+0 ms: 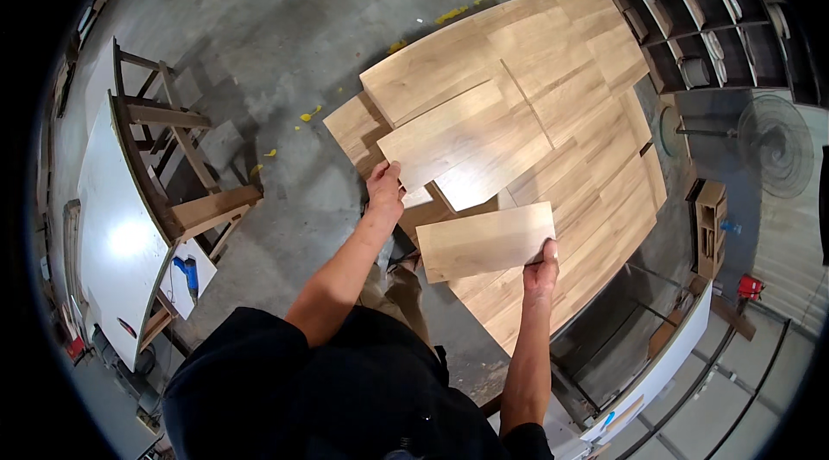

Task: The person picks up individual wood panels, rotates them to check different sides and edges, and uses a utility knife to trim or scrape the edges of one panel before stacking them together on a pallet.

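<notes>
My right hand [541, 270] grips the right end of a short pale wooden board [484, 241] and holds it level above a big stack of wooden panels [596, 158]. My left hand [385, 186] holds the near left edge of another light board [462, 142] that lies slanted on top of the stack. Under that board lie more boards, one of them [354, 125] sticking out to the left. Both forearms are bare and come up from the lower edge.
A white-topped worktable [112, 244] on wooden legs stands at the left with a blue tool [188, 274] on a lower shelf. Shelving [691, 2] with stored items fills the upper right. A standing fan [773, 145] is at the right. Grey concrete floor [285, 45] surrounds the stack.
</notes>
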The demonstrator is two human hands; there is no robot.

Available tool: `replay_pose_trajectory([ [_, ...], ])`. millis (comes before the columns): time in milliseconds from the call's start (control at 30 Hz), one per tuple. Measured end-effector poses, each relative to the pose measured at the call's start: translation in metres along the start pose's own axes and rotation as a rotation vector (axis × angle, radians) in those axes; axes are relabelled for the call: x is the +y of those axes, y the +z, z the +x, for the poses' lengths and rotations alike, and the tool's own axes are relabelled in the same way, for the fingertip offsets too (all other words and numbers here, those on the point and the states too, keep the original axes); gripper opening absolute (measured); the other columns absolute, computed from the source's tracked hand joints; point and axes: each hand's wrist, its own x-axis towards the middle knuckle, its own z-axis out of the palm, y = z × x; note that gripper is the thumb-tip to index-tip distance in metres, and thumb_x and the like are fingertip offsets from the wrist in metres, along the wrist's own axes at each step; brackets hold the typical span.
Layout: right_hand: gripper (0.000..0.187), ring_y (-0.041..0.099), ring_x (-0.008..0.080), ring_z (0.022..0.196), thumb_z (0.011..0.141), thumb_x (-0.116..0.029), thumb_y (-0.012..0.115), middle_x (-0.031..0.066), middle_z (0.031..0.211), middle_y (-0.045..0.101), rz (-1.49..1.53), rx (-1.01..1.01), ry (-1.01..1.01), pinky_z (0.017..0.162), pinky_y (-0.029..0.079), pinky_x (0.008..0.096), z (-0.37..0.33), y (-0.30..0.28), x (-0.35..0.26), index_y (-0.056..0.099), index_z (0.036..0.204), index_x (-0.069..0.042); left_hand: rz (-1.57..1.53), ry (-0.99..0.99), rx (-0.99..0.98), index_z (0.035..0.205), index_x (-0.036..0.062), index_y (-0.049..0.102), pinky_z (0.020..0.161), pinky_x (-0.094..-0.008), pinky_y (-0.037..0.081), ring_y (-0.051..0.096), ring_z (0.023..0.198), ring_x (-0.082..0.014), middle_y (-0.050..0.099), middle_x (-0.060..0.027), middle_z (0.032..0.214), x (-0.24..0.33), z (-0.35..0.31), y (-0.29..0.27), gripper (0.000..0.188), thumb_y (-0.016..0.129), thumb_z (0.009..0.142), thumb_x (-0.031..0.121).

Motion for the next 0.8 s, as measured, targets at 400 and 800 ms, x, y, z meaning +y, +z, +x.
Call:
replay_pose_trajectory([
  [400,0.036,0.054,0.02,0.105,0.088,-0.023,0.056,0.0063,0.114,0.058,-0.038,0.025,0.069,0.093,0.045,0.0345,0.083,0.065,0.018,0.051,0.115,-0.001,0.217,0.011,-0.08,0.106,-0.0022,0.054,0.068,-0.0356,0.054,0.059,0.076,-0.019,0.059,-0.0074,0.089,0.011,0.004,0.023,0.028,0.062,0.08,0.006],
  [800,0.023,0.058,0.0208,0.084,0.085,-0.012,0.062,0.0092,0.094,0.059,0.005,0.178,0.045,0.074,0.052,0.0328,0.128,0.113,0.019,0.052,0.1,0.003,0.568,0.251,-0.098,0.103,-0.0055,0.057,0.069,-0.0336,0.053,0.06,0.079,-0.0192,0.06,-0.0112,0.092,-0.002,0.008,0.004,0.027,0.061,0.081,0.009],
])
